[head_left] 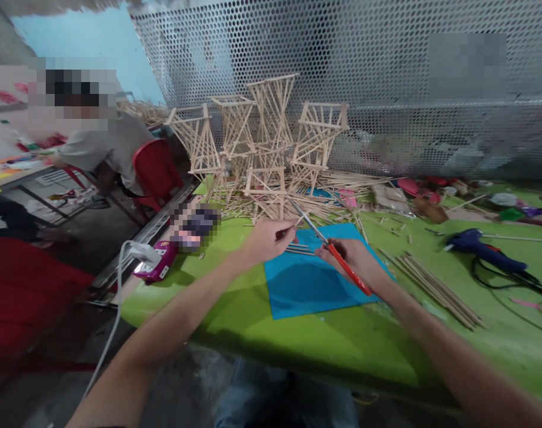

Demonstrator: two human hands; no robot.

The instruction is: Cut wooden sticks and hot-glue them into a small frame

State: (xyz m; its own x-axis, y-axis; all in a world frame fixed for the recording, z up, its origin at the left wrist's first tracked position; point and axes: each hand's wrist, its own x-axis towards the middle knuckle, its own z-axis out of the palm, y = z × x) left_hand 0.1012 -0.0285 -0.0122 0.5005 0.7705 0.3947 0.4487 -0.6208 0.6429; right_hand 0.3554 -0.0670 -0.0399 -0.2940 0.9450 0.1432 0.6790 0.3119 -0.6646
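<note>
Head view: a thin wooden stick (296, 222) is pinched by the left hand (271, 238) above the blue sheet (306, 285). At its 3 o'clock, a red-handled cutter (348, 268) is gripped in the closed right hand (357, 255), its blade pointed toward 11 o'clock.

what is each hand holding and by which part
The right hand holds a red-handled cutter by its handle, blade pointing away. The left hand curls at thin sticks on the blue sheet; whether it pinches one cannot be told.
</note>
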